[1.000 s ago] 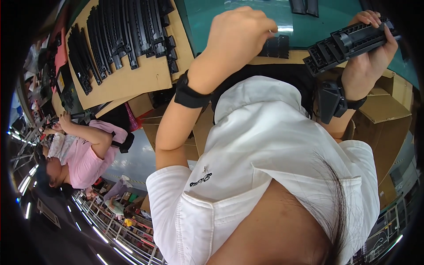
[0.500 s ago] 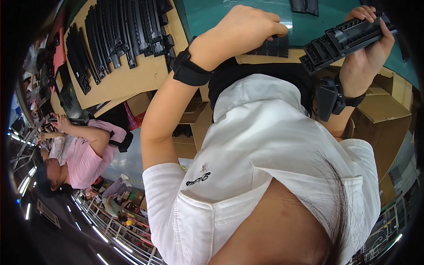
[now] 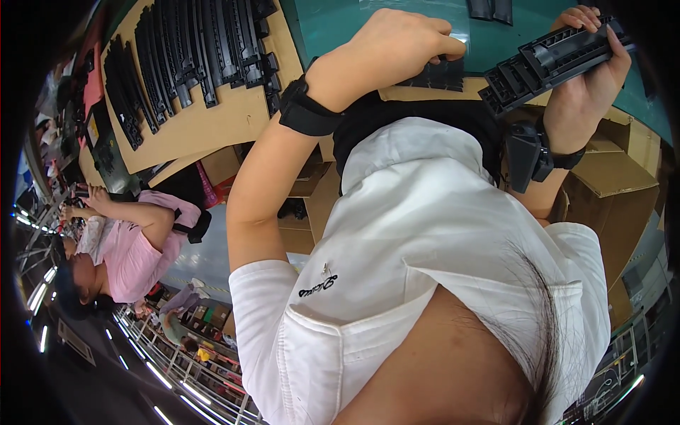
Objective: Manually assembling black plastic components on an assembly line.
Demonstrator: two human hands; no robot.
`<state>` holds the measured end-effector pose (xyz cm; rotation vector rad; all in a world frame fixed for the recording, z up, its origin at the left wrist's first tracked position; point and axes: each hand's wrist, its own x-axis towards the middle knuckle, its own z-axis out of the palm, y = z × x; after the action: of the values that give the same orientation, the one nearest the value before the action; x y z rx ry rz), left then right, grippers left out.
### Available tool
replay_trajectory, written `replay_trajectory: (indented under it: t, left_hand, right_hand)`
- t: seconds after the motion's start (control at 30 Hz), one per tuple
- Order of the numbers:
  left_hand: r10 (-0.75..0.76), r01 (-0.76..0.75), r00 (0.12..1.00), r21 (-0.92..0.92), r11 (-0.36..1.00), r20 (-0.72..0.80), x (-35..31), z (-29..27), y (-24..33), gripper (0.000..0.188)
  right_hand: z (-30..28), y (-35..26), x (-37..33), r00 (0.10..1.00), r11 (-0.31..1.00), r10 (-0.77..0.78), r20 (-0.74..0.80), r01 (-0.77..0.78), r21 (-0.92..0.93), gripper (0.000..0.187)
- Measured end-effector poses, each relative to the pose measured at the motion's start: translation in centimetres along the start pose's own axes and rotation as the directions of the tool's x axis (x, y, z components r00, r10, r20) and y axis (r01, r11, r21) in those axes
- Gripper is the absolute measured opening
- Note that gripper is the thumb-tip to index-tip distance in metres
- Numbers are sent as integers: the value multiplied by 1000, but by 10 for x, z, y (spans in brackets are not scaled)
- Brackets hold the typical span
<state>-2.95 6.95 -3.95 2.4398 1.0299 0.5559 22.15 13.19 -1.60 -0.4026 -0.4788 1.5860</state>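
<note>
My right hand (image 3: 591, 78) grips a long black plastic housing (image 3: 549, 60) with ribbed slots and open compartments, held tilted above the table edge. Fingers wrap its far right end, and the thumb presses on its side. Across from it, my left hand (image 3: 407, 46) is closed in a pinch over a sheet of dark pieces (image 3: 446, 76) on the table; whatever the fingertips hold is too small to make out. Black straps circle both wrists, and the right one carries a black box-shaped device (image 3: 528, 157).
Rows of long black plastic strips (image 3: 191, 53) lie on cardboard (image 3: 234, 117) at left. Two black parts (image 3: 490, 10) rest on the green table (image 3: 326, 28) at the back. An open cardboard box (image 3: 613, 173) stands low on the right. A person in pink (image 3: 138, 244) works at far left.
My left hand has shifted very slightly to the right, still pinched. The housing in my right hand has barely moved.
</note>
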Motion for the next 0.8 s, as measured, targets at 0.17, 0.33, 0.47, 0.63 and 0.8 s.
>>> replay_trajectory:
  t: [0.17,0.33,0.47,0.63,0.8]
  left_hand:
    - [-61,61,996,-5,998,69,-2,0,1,4]
    - [-56,57,996,-13,998,70,-3,0,2,5]
    - [-68,68,997,-7,998,-19,-3,-2,12,9]
    - [-84,85,996,-15,996,34,-5,3,6,12]
    - [-90,89,995,28,996,40,0,2,11,8]
  right_hand:
    - [-4,0,-2,1000,1000,-6,8,6,-18,25]
    - [-5,0,-5,1000,999,-24,1,24,-34,25]
    - [-2,2,-10,1000,1000,0,-12,0,-1,25]
    - [-3,1,-10,1000,1000,-6,-10,6,-6,26]
    - [-4,-1,-11,1000,1000,1,-6,-1,-16,26]
